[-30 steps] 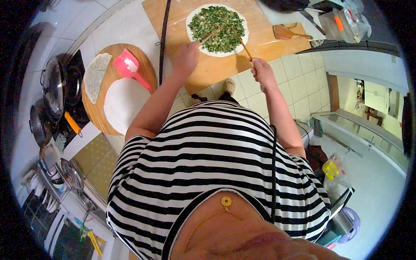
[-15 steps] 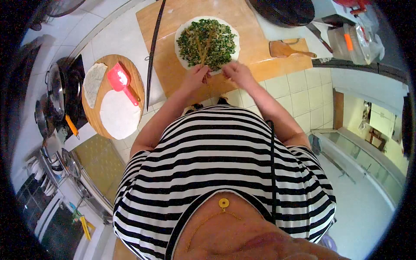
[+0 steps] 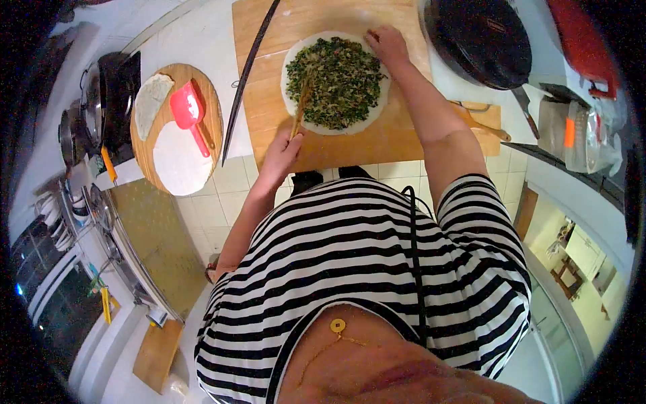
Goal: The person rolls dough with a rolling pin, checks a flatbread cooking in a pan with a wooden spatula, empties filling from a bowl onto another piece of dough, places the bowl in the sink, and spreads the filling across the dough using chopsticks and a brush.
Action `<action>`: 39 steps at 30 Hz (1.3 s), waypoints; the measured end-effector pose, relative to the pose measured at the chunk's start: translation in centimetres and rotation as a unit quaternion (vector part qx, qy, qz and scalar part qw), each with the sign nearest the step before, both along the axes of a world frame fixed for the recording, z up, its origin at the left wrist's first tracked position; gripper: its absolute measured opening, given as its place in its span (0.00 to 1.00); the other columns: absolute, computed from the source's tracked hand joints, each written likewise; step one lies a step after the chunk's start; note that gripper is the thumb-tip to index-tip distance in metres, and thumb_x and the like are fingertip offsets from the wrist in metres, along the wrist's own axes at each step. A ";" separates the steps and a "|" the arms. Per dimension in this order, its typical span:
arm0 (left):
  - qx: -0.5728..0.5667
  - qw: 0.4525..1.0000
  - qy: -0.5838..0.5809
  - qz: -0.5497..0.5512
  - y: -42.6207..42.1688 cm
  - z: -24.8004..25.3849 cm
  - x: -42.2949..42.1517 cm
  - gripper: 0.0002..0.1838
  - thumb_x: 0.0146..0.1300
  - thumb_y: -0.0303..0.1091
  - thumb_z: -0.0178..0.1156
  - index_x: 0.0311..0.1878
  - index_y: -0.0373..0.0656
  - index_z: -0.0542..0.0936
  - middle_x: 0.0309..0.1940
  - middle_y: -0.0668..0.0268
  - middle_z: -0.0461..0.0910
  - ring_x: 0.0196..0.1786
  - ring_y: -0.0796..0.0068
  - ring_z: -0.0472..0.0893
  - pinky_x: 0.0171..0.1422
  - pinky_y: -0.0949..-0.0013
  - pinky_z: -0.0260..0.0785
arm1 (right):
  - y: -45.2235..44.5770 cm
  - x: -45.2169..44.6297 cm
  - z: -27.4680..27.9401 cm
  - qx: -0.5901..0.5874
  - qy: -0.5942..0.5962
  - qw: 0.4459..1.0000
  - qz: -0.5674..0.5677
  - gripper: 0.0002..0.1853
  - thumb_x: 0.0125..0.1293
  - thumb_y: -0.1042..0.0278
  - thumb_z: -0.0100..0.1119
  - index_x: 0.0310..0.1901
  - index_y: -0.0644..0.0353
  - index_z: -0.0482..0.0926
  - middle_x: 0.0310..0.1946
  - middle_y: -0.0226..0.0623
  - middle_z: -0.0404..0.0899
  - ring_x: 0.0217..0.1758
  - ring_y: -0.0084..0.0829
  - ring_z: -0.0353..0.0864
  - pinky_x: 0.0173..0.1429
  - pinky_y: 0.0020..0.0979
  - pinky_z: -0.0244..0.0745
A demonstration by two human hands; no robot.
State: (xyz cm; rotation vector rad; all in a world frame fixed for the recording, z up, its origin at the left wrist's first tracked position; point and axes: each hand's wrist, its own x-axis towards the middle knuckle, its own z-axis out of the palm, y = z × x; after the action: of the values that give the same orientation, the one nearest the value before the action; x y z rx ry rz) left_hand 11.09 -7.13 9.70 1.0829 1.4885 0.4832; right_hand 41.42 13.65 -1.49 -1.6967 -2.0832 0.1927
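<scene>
A round dough sheet (image 3: 385, 108) lies on the wooden board, covered with chopped green filling (image 3: 336, 81) except at its pale rim. My left hand (image 3: 281, 153), at the near left of the sheet, is closed round a pair of chopsticks (image 3: 302, 106) whose tips rest over the filling. Across the sheet, at its far right rim, my right hand (image 3: 388, 46) has its fingers curled and pressed together at the dough edge. The fingertips are partly hidden, but they seem to pinch the rim.
To the left, a round board (image 3: 219, 121) carries a folded filled dough piece (image 3: 153, 101), a plain dough round (image 3: 180, 161) and a red scoop (image 3: 188, 111). A long dark strip (image 3: 245, 77) crosses the wooden board's (image 3: 269, 135) left side. A black pan (image 3: 479, 44) and wooden spatula (image 3: 488, 126) are right.
My right hand has moved from the near edge to the far right rim of the dough. My left hand has shifted left and nearer, keeping the chopsticks. The view has shifted.
</scene>
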 end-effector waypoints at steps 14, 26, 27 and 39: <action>-0.019 0.998 -0.011 0.061 -0.2 -1.2 -1.4 0.14 0.68 0.40 0.52 0.46 0.40 0.79 0.19 0.75 0.67 0.23 0.84 0.67 0.27 0.76 0.59 | 2.9 0.2 -2.2 -0.023 -0.069 0.997 0.001 0.15 0.63 0.53 0.53 0.39 0.53 0.82 0.40 0.40 0.79 0.42 0.46 0.78 0.46 0.45 0.73; 0.081 0.990 0.094 -0.068 2.5 1.4 -2.8 0.16 0.63 0.36 0.51 0.50 0.36 0.74 0.30 0.54 0.77 0.35 0.63 0.76 0.42 0.63 0.67 | -11.0 -5.3 7.3 -0.209 -0.099 0.972 0.042 0.13 0.67 0.56 0.50 0.39 0.54 0.80 0.39 0.40 0.80 0.41 0.45 0.79 0.44 0.42 0.74; 0.114 0.983 0.111 -0.094 2.6 1.2 -3.0 0.16 0.63 0.35 0.52 0.50 0.37 0.74 0.31 0.53 0.77 0.36 0.62 0.76 0.43 0.64 0.67 | -12.2 -4.8 5.8 -0.112 -0.006 0.991 0.073 0.16 0.68 0.53 0.48 0.42 0.56 0.79 0.40 0.45 0.79 0.43 0.47 0.79 0.47 0.44 0.73; 0.238 0.938 0.151 -0.200 3.4 -1.1 -5.9 0.20 0.66 0.39 0.53 0.57 0.39 0.72 0.44 0.56 0.80 0.48 0.63 0.79 0.52 0.65 0.69 | -23.4 -15.2 1.7 -0.228 0.085 0.944 0.224 0.13 0.64 0.58 0.53 0.41 0.58 0.79 0.37 0.47 0.79 0.41 0.48 0.77 0.46 0.43 0.73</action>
State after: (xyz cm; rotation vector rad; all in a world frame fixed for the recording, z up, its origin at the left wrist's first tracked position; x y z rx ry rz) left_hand 5.21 -3.74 8.64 1.8681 1.3874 0.4090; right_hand 26.27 -9.78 0.16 -1.3315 -2.3837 0.9947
